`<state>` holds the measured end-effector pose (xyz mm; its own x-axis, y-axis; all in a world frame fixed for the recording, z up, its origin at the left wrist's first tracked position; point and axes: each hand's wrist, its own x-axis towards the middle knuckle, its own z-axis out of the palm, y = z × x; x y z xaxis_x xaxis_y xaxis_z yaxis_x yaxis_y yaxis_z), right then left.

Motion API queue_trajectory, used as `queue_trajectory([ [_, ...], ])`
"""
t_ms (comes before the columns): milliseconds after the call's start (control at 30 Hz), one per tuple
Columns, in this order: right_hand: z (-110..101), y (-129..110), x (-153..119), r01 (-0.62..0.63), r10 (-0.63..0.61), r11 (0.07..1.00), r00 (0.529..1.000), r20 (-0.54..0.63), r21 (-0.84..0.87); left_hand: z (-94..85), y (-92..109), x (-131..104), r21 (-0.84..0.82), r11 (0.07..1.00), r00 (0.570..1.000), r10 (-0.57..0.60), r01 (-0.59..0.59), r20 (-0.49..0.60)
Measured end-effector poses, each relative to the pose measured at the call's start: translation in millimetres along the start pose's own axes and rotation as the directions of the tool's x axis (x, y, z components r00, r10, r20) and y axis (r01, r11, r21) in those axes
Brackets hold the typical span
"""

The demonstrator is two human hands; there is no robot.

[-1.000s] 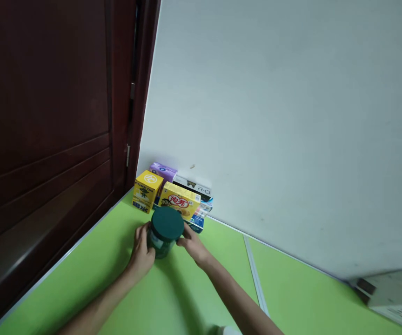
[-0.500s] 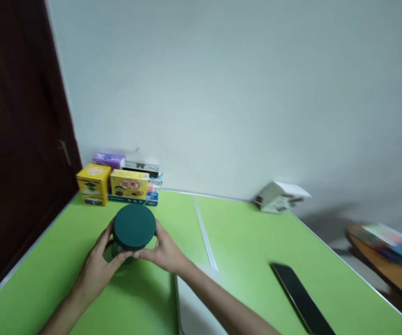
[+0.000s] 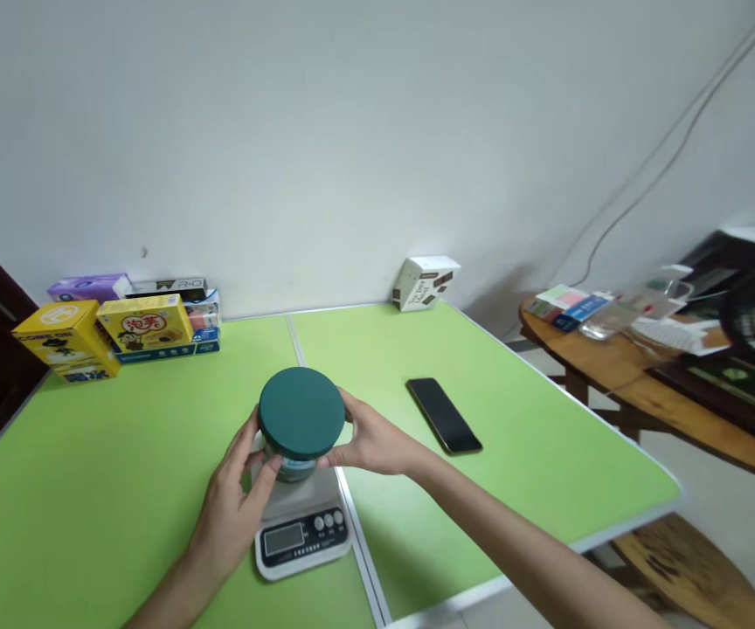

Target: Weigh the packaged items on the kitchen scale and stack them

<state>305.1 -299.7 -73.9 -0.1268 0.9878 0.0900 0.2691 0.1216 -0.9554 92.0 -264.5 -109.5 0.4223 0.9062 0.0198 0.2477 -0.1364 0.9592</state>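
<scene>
A round jar with a dark green lid [image 3: 302, 411] is gripped between both my hands near the middle of the table. My left hand [image 3: 237, 489] curls around its left side, thumb at the front. From the right, my right hand [image 3: 370, 437] clasps it with the thumb at the front and the fingers behind. Directly beneath the jar lies a white kitchen scale [image 3: 305, 550], with its small grey display and buttons facing me. Whether the jar's base touches the weighing plate I cannot tell, since hands and jar hide most of it.
A black phone [image 3: 444, 415] lies to the right on the green table [image 3: 535, 472]. Yellow boxes [image 3: 145, 323] and other cartons stand at the back left. A white box [image 3: 425, 284] sits by the wall. Beyond the right edge, a wooden table [image 3: 567, 349] carries assorted items.
The view has swung right and down. The jar, held in both hands, has moved rightward from the table's left part to over the scale.
</scene>
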Motion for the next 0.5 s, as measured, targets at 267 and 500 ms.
queue_trajectory([
  [267, -20, 7, -14, -0.024, 0.023, 0.999, 0.999, 0.024, 0.038, -28.1, -13, -13, 0.230, 0.973, 0.985, 0.032, 0.008, -0.169],
  [500, -53, 40, -40, -0.113, 0.130, 0.986, 0.983, -0.129, 0.126, -62.6, -14, -8, 0.266, 0.963, 0.970, 0.094, -0.031, -0.226],
])
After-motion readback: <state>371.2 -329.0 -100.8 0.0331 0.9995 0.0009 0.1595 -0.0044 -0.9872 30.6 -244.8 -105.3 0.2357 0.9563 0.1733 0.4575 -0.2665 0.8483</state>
